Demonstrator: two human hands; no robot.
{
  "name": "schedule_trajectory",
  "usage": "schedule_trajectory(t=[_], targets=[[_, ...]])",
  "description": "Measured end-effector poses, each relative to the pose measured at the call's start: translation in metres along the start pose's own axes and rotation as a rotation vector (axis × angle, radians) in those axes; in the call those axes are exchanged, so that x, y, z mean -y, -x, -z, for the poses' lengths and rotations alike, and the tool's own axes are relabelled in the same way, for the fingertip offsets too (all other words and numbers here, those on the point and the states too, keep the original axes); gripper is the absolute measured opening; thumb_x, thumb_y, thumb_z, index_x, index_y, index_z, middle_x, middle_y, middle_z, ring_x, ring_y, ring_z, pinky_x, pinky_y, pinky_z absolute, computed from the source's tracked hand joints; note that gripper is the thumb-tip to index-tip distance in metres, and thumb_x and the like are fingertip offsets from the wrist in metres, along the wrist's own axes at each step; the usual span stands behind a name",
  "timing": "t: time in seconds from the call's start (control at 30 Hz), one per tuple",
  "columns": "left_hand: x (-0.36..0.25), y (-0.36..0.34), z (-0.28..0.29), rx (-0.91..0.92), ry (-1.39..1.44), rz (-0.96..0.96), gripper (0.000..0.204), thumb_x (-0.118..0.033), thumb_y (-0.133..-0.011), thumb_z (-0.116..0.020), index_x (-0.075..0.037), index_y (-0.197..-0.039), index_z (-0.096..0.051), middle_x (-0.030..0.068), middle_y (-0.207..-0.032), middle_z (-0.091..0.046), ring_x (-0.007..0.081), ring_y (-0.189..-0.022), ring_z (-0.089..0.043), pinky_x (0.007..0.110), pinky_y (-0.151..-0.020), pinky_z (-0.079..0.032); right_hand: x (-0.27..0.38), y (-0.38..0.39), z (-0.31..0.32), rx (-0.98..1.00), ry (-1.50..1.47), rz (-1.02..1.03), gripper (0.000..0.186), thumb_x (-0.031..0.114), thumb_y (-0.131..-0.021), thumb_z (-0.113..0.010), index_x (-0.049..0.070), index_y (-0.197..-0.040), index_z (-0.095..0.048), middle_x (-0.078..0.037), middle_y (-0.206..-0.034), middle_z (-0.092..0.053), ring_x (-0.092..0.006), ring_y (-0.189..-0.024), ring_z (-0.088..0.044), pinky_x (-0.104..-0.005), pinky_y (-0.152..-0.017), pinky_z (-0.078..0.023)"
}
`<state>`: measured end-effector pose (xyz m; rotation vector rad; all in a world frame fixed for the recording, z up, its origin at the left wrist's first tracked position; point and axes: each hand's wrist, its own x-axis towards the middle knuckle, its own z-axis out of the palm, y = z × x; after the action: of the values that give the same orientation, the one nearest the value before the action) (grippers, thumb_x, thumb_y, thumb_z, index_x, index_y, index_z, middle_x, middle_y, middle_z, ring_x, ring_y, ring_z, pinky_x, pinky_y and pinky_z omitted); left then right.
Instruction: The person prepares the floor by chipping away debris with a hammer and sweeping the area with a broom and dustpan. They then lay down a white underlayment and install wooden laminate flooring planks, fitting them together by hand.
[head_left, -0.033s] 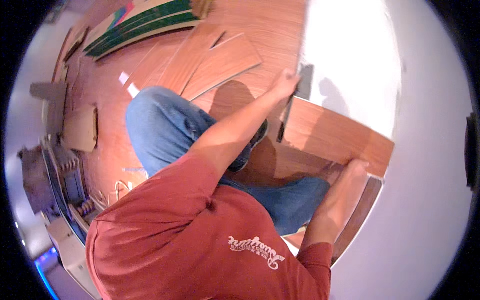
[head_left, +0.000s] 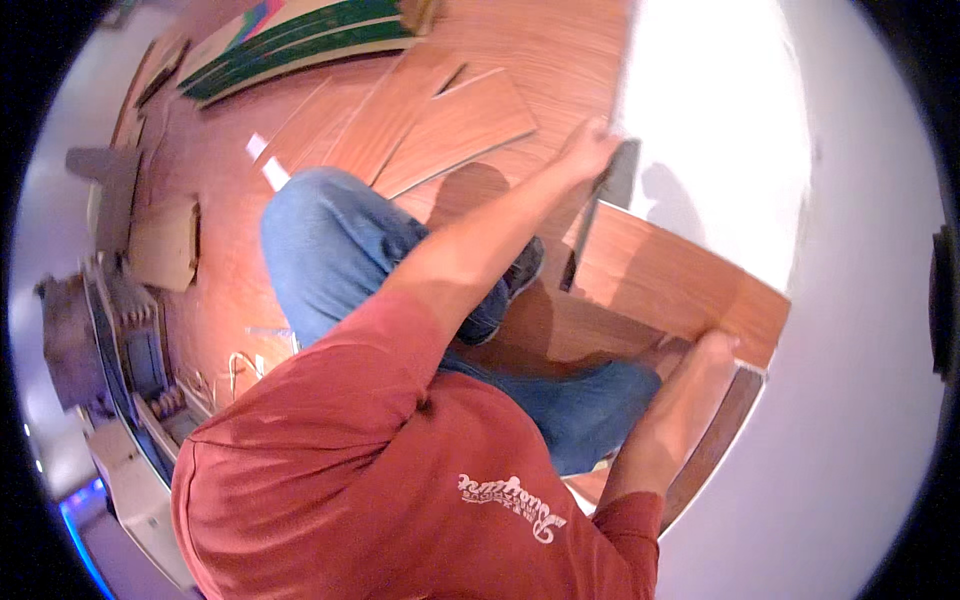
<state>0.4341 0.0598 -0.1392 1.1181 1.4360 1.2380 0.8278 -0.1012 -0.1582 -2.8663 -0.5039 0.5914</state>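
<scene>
My left hand (head_left: 597, 150) is closed around the edge of a flat dark grey piece (head_left: 622, 175), whose kind I cannot make out. The piece stands at the left corner of a reddish-brown wood floor plank (head_left: 660, 262). This plank lies against white underlay (head_left: 715, 130), with its right end near the wall. My right hand (head_left: 714, 350) rests on the plank's near edge by the wall; its fingers are mostly hidden and blurred. A narrow dark strip (head_left: 569, 272) shows beside the plank's left end.
Several loose planks (head_left: 460, 125) lie ahead on the left, past my bent knee (head_left: 330, 235). Behind them is a stack of green-sided cartons (head_left: 300, 45). Cardboard (head_left: 165, 240) and a dark shelf-like unit (head_left: 130, 330) stand farther left. A pale wall (head_left: 850, 300) bounds the right.
The whole view has shifted slightly to the right. My left hand and the grey piece sit a little differently at the plank's corner; my right hand stays on the near edge.
</scene>
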Motion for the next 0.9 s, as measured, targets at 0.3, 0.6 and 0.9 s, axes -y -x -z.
schedule_trajectory(t=[0.3, 0.6, 0.9], targets=[[-0.192, -0.239, 0.229, 0.225, -0.898, -0.540, 0.034, -0.025, -0.089, -0.071, -0.002, -0.114, -0.072, 0.0263, -0.113, -0.072, 0.0355, -0.101, -0.071, 0.045, -0.088, -0.055, -0.053, -0.004, -0.021, -0.045, 0.072, 0.079, 0.078, 0.055, -0.105, -0.036, -0.016, -0.129, -0.059, -0.038, -0.130, -0.062, -0.0514, -0.124, -0.061, -0.0580, -0.107, -0.048], [0.092, -0.002, 0.512, -0.218, -1.153, 0.646, 0.101, -0.068, -0.074, -0.083, -0.011, -0.152, -0.052, 0.0225, -0.145, -0.061, 0.0424, -0.135, -0.057, 0.052, -0.111, -0.046, -0.168, 0.000, -0.009, -0.278, 0.126, 0.092, 0.084, 0.058, -0.104, -0.049, -0.018, -0.140, -0.045, -0.041, -0.134, -0.057, -0.0545, -0.124, -0.059, -0.0629, -0.105, -0.048], [0.130, -0.017, 0.535, -0.074, -1.093, 0.747, 0.122, -0.072, -0.056, -0.092, -0.011, -0.151, -0.047, 0.0192, -0.151, -0.055, 0.0412, -0.144, -0.045, 0.059, -0.117, -0.035, -0.136, 0.033, 0.001, -0.308, 0.170, 0.299, 0.105, 0.069, -0.096, -0.056, -0.025, -0.140, -0.040, -0.049, -0.140, -0.045, -0.0592, -0.131, -0.050, -0.0621, -0.111, -0.043]])
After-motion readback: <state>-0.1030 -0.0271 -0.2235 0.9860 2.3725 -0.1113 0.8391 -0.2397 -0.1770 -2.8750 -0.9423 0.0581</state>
